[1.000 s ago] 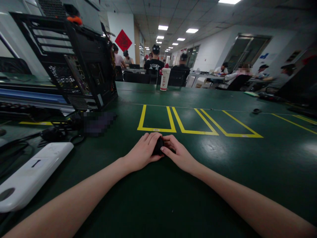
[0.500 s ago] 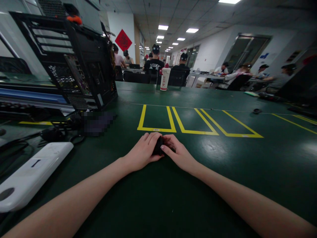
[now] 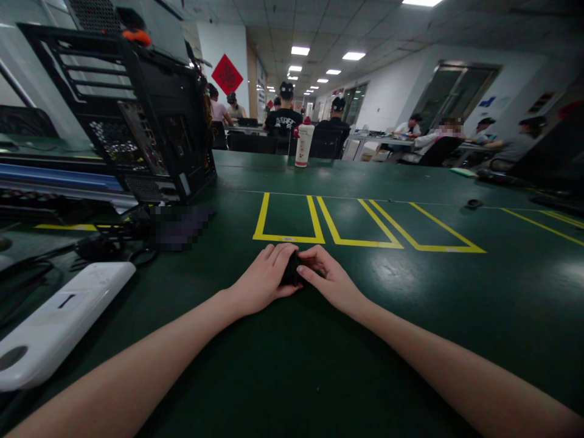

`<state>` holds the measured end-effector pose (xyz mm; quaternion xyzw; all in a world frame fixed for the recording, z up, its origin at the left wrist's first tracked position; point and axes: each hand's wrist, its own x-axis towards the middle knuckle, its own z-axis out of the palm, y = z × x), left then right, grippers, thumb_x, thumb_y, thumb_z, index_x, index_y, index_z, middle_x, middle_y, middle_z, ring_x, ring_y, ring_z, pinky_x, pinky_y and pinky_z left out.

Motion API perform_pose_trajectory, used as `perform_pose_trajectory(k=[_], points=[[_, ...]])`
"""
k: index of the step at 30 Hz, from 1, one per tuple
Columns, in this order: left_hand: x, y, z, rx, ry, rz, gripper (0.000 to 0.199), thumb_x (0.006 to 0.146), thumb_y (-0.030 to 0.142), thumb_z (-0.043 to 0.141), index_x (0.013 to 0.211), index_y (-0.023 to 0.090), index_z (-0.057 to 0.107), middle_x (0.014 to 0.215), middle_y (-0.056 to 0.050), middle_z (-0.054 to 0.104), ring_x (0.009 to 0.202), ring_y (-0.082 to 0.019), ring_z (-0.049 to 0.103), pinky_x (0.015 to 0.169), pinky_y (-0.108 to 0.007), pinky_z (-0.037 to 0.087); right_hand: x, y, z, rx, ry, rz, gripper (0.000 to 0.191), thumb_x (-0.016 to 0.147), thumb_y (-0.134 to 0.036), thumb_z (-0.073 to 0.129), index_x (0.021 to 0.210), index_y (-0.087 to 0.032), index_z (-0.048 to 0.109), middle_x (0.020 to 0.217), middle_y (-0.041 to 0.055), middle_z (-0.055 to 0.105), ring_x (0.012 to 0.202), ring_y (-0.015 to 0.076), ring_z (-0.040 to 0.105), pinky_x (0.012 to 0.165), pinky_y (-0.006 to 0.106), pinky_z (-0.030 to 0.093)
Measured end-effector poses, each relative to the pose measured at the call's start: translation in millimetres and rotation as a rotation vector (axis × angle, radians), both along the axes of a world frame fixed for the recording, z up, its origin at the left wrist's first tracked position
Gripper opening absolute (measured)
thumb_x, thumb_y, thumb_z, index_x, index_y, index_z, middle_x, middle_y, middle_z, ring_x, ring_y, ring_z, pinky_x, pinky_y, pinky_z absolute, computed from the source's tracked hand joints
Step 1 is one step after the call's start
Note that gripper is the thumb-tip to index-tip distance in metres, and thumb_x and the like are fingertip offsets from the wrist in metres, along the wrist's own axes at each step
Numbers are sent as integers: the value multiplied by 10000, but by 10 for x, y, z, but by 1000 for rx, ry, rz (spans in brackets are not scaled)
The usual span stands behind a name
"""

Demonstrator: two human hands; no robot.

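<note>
Left hand (image 3: 259,285) clamped on small black object (image 3: 289,272), mid-tabletop (image 3: 292,377), nearer than yellow tape (image 3: 274,238). Right hand (image 3: 336,283) at object's right side; cannot tell if gripping. Seemingly two-handed handling; next move calls for steady left grip.

held object (image 3: 289,272): black, seemingly plain | tabletop (image 3: 292,365): dark green | tape (image 3: 269,237): yellow | cup (image 3: 303,148): white, red-trimmed

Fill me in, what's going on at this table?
A person's left hand is curled around a small black object, with the right hand reaching its thumb and fingertips to the other side. Both hands are low over the green table, nearer than the yellow tape outlines. The fingers hide what the object is.
</note>
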<state>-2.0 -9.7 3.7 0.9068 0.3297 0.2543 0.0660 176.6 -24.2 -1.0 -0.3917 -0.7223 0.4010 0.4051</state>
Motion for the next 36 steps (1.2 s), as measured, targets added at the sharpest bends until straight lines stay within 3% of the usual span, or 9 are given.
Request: perform_pose_trajectory(k=[6, 11, 16, 22, 29, 36], points=[[4, -2, -4, 2, 4, -1, 576, 744, 300, 608, 1211, 186, 290, 1168, -94, 456, 1021, -247, 463, 898, -422, 398, -2, 1, -2, -54, -47, 4, 253, 831, -233, 488, 1080, -212, 456, 1038, 48, 539, 969, 173, 537, 870, 388, 448], [-4, -7, -7, 14, 14, 3, 595, 740, 274, 610, 1225, 181, 278, 1187, -98, 446, 1039, -250, 451, 918, -424, 381, 10, -56, 9, 48, -54, 41, 243, 795, -197, 537, 1027, -226, 469, 1009, 31, 519, 975, 170, 527, 906, 390, 427], [-1, -6, -7, 5, 7, -4, 574, 754, 295, 599, 1219, 186, 280, 1182, -96, 448, 1042, -249, 450, 916, -426, 384, 7, -49, -9, 93, -32, -17, 146, 811, -210, 515, 954, -226, 495, 1013, 31, 506, 986, 173, 519, 892, 378, 438], [5, 1, -9, 2, 0, 3, 584, 743, 288, 610, 1218, 185, 286, 1177, -94, 454, 1034, -247, 457, 906, -420, 394, -4, -30, -5, 0, -39, -24, 312, 791, -199, 543, 1081, -220, 430, 1056, 47, 520, 997, 175, 527, 907, 395, 433], [-2, -4, -16, 3, 7, 9, 598, 738, 268, 607, 1229, 198, 274, 1190, -92, 449, 1037, -256, 458, 906, -442, 388, 13, -47, -11, 32, 5, 86, 243, 787, -174, 546, 1009, -224, 457, 1017, 27, 518, 1002, 167, 530, 926, 396, 421], [7, 4, -10, 2, 2, 5, 578, 739, 282, 607, 1215, 188, 292, 1170, -97, 457, 1033, -257, 459, 902, -433, 388, 2, -19, -17, -38, 56, 53, 222, 796, -206, 543, 999, -227, 457, 987, 23, 530, 963, 160, 553, 866, 358, 466]])
